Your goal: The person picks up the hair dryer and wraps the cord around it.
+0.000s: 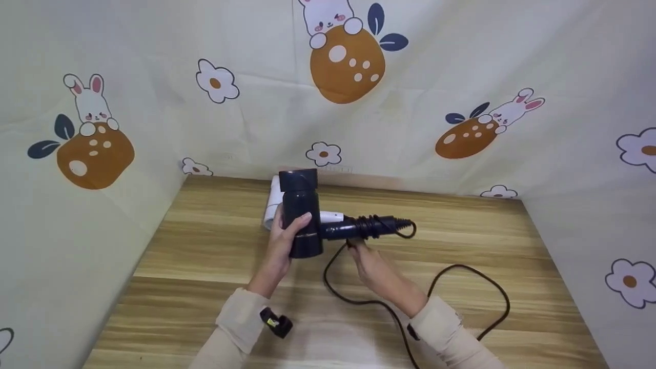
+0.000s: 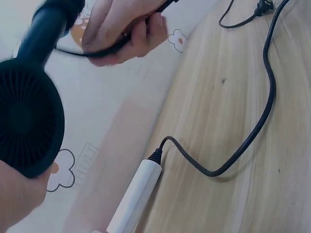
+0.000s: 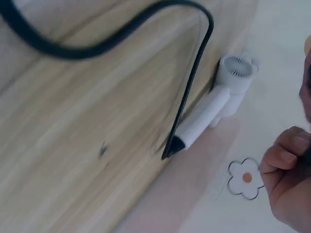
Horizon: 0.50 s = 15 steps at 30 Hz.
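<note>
The person holds a black plastic hair dryer (image 1: 302,215) up above the pale wood-grain surface (image 1: 215,256), barrel upright, nozzle toward the back wall. The left hand (image 1: 283,241) wraps its fingers round the barrel, a firm grip on the body. The right hand (image 1: 370,264) sits just under the dryer's handle, which points off to the right, and its fingers pinch the black power cord (image 1: 461,271); from the left wrist view the cord can be seen running through the curled fingers (image 2: 121,34).

Several turns of cord are already coiled tightly round the handle, so I judge the winding begun but far from finished. A long slack run of cord lies looped across the surface, trailing off toward the near edge. A black plug (image 1: 277,323) lies by the left sleeve; I cannot tell which appliance it belongs to.

Behind the black dryer, lying on the surface against the wall, is a white plastic hair dryer (image 3: 228,87) with its own black cord (image 3: 192,82) leaving the handle end. The rabbit-and-flower printed cloth (image 1: 154,66) hangs around on all sides.
</note>
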Available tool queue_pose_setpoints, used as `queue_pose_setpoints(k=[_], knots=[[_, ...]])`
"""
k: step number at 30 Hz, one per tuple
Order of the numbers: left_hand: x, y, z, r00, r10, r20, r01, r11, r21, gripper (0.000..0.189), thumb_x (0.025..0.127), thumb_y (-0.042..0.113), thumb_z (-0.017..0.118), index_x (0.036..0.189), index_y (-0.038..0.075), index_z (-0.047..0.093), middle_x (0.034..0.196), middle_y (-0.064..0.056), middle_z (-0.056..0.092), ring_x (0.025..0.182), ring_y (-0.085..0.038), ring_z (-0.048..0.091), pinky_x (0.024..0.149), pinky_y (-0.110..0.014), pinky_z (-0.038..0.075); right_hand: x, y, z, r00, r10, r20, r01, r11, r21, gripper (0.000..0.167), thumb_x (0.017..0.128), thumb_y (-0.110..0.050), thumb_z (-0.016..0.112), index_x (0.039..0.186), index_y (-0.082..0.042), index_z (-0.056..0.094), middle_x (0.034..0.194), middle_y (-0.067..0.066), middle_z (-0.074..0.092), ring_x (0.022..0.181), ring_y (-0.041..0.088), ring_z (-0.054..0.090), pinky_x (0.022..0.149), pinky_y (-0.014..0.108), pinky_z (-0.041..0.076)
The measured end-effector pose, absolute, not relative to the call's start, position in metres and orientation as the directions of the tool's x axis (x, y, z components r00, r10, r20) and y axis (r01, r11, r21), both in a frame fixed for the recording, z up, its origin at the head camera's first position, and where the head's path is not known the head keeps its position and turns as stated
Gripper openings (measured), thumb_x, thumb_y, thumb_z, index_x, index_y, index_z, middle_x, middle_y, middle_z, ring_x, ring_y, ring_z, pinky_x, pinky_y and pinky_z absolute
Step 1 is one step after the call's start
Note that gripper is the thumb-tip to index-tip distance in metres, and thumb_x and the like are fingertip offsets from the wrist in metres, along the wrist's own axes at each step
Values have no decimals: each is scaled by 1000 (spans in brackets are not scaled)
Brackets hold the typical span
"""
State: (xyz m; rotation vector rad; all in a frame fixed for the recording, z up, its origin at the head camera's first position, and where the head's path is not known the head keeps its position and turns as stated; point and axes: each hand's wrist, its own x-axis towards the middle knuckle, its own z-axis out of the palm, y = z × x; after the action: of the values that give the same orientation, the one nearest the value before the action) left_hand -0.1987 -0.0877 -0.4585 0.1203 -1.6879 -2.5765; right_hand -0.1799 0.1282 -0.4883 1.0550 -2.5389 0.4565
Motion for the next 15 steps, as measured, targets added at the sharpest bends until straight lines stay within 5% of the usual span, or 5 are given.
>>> queue_pose_setpoints(k=[2, 7, 15], knots=[[-201, -89, -460, -985, -166, -38, 28, -381, 924, 54, 80, 16, 66, 129, 15, 42, 105, -3, 58, 88, -18, 58, 83, -32, 46, -172, 124, -484, -724, -592, 355, -687, 670, -282, 16, 97, -8, 42, 110, 2, 45, 62, 5, 56, 46, 15, 50, 39, 21, 40], [-203, -96, -465, -956, -283, -76, 22, -329, 944, 61, 79, 18, 69, 133, 18, 42, 109, -6, 56, 92, -19, 56, 87, -32, 41, -161, 125, -462, -710, -637, 299, -682, 729, -65, 11, 92, -14, 54, 95, -3, 51, 52, 2, 50, 40, 13, 44, 34, 24, 34], [-202, -96, -466, -959, -280, -39, 39, -267, 963, 68, 77, 17, 71, 137, 19, 38, 114, -8, 54, 94, -19, 55, 86, -31, 43, -165, 140, -413, -546, -713, 441, -750, 650, 122, 6, 86, -17, 64, 82, -12, 65, 52, -6, 47, 43, 4, 30, 36, 19, 25]])
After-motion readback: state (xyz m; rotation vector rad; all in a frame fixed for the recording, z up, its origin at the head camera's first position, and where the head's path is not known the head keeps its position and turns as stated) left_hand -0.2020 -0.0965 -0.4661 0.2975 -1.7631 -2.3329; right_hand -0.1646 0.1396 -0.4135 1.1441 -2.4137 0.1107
